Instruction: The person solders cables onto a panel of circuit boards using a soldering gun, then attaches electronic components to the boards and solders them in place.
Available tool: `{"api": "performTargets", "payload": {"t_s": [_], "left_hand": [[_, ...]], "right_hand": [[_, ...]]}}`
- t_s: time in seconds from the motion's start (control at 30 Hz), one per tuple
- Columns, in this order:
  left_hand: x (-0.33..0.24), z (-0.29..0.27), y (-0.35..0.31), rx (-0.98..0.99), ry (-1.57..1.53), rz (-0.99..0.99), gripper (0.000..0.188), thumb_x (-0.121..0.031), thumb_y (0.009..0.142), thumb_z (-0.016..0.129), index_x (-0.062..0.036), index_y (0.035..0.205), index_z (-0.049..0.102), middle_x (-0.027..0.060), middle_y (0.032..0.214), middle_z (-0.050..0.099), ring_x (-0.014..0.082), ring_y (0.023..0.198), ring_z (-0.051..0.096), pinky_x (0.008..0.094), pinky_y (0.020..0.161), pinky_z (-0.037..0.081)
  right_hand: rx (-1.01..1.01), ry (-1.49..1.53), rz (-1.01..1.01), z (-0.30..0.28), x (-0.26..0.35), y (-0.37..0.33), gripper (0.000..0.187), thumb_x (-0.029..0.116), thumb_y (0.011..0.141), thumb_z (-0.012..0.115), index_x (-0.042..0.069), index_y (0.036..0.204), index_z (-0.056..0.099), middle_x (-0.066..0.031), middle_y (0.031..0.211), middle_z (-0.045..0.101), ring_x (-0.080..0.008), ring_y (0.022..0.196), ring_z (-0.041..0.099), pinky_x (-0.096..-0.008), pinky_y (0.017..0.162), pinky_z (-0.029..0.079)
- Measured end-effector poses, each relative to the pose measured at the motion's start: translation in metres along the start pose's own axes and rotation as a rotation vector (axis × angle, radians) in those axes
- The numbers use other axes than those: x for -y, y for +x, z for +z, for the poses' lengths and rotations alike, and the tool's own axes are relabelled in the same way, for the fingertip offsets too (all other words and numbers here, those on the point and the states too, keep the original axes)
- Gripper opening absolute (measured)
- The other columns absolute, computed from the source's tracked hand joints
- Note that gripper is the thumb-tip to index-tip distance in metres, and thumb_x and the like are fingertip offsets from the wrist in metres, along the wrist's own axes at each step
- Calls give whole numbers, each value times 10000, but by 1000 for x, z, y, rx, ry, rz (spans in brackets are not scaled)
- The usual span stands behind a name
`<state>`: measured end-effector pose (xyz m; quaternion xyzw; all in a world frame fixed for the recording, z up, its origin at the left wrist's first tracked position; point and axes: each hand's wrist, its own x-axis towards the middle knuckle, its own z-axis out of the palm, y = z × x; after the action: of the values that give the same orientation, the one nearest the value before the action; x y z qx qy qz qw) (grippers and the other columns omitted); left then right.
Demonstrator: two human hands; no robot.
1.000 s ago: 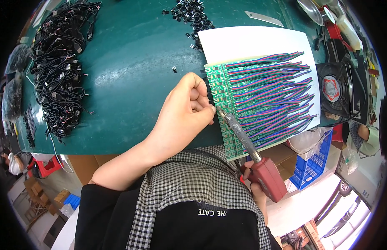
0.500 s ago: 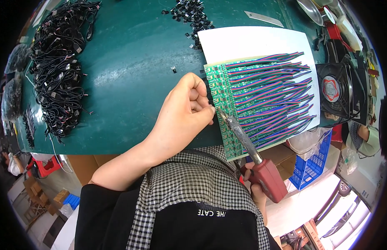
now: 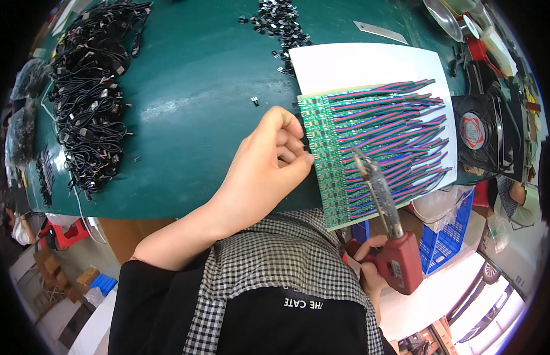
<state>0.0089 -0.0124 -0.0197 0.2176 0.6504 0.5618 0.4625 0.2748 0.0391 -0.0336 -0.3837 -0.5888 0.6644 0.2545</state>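
My left hand [image 3: 264, 158] is curled at the left edge of a green circuit board panel [image 3: 327, 160], its thumb and fingertips drawn together. What they hold, if anything, is hidden; a dark bit shows beside the fingertips. My right hand [image 3: 372, 273] grips a red soldering gun [image 3: 399, 263] below the panel's right part. Its metal shaft slants up and left, with the tip over the rows of red, blue, green and black wires [image 3: 399, 121] running right from the panel. A white sheet [image 3: 369, 62] lies beneath.
A lone small black connector [image 3: 255, 102] lies left of the panel, and a pile of them [image 3: 278, 23] at the back. Bundled black cables [image 3: 91, 100] cover the table's left. A metal blade [image 3: 380, 32] lies at the back right. A fan [image 3: 476, 130] stands at the right.
The soldering gun's tip has moved right, away from my left fingertips and the board's edge, to above the wires. My left hand stays at the edge. The whole view has shifted slightly.
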Motion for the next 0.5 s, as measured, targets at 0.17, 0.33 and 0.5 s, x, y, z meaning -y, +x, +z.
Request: {"api": "performTargets", "payload": {"t_s": [0.17, 0.33, 0.5], "left_hand": [[-9, -39, 16, -232, 609, 290, 244, 47, 760, 607, 1, 988, 532, 45, 850, 553, 106, 700, 538, 229, 640, 467], [-8, -60, 36, -71, 849, 393, 176, 30, 735, 625, 9, 907, 594, 84, 787, 542, 174, 704, 532, 288, 632, 446], [-12, -64, 41, 5, 1073, 504, 115, -3, 766, 602, 10, 875, 573, 133, 794, 556, 286, 720, 556, 355, 652, 454]], "right_hand": [[-92, 92, 94, 5, 5, -2, 594, 394, 698, 762, -19, 1035, 500, -73, 739, 540, -157, 613, 525, -260, 568, 409], [-26, 92, 61, 4, 2, -3, 581, 392, 750, 719, 15, 1129, 491, -62, 748, 548, -121, 605, 515, -223, 538, 422], [-45, 107, 16, 6, 2, -3, 574, 380, 754, 718, 7, 1130, 496, -60, 752, 548, -123, 609, 514, -224, 535, 412]]}}
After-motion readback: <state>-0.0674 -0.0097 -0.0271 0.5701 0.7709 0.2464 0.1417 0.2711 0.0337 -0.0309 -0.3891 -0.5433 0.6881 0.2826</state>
